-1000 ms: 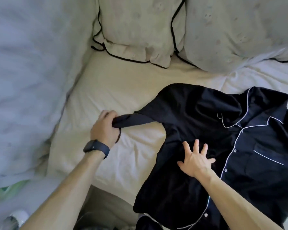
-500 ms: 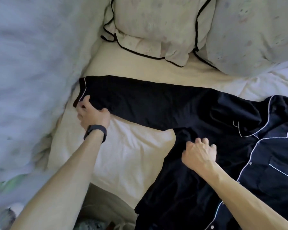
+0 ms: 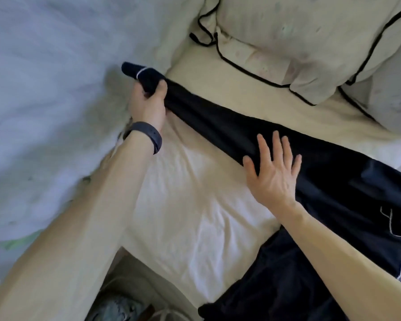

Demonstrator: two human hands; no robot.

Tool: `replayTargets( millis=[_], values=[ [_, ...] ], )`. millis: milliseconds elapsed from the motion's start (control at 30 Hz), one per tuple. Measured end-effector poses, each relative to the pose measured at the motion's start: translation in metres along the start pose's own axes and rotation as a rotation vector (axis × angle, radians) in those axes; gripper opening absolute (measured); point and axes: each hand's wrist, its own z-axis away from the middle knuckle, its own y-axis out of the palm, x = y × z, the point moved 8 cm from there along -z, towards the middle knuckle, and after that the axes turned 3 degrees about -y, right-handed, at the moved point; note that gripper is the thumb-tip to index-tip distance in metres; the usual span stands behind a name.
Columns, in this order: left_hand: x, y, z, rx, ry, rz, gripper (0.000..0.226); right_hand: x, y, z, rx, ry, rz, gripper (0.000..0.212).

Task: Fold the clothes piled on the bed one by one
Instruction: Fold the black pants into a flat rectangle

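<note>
No readable text or labels anywhere.

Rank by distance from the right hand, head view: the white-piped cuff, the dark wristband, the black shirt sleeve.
1. black shirt sleeve: under the right hand.
2. dark wristband: on the left wrist.
3. white-piped cuff: beyond the left hand.

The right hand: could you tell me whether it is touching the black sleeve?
Touching. The head view shows the right hand lying flat, fingers spread, on the black sleeve.
</note>
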Motion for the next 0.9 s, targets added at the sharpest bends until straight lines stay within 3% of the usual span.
replayTargets(
  millis=[33, 100, 200, 300, 433, 500, 567, 600, 700, 767, 833, 900],
  values=[
    [-0.016, 0.000, -0.005, -0.024, 0.085, -0.032, 0.011, -0.006, -0.007, 0.006, -0.104, 0.038, -0.016, 0.065],
    [-0.018, 0.000, -0.020, -0.073, 0.058, -0.070, 0.011, -0.023, -0.008, 0.022, -0.153, 0.140, -0.050, 0.068],
    [0.028, 0.011, -0.035, -0.029, -0.245, -0.201, 0.019, -0.046, 0.025, 0.040, 0.123, 0.246, -0.099, 0.076],
    [0.073, 0.021, -0.029, 0.062, -0.416, -0.269, 0.020, -0.059, 0.040, 0.041, 0.291, 0.181, -0.056, 0.075],
    [0.085, 0.022, -0.025, 0.053, -0.398, -0.228, 0.027, -0.075, 0.008, 0.038, 0.040, 0.197, 0.022, 0.062],
    [0.068, 0.028, -0.014, 0.052, -0.351, -0.164, 0.020, -0.085, 0.019, 0.039, 0.200, 0.270, 0.008, 0.064],
    [0.034, 0.037, 0.007, 0.022, -0.190, -0.130, 0.013, -0.090, 0.034, 0.040, 0.465, 0.310, -0.082, 0.067],
    [0.011, 0.046, 0.024, 0.027, -0.085, -0.102, 0.017, -0.092, 0.028, 0.037, 0.505, 0.343, -0.208, 0.066],
    [-0.056, 0.082, 0.107, 0.188, 0.302, -0.113, 0.020, -0.097, -0.023, 0.032, 0.407, 0.525, -0.800, 0.072],
    [-0.081, 0.111, 0.188, 0.380, 0.633, -0.205, 0.016, -0.107, -0.060, 0.053, 0.291, 0.612, -1.269, 0.079],
    [-0.075, 0.138, 0.285, 0.651, 0.901, -0.293, 0.011, -0.122, -0.095, 0.087, 0.210, 0.587, -1.684, 0.089],
    [-0.044, 0.155, 0.382, 0.950, 1.092, -0.409, 0.014, -0.145, -0.119, 0.137, 0.215, 0.547, -1.887, 0.101]
  ],
)
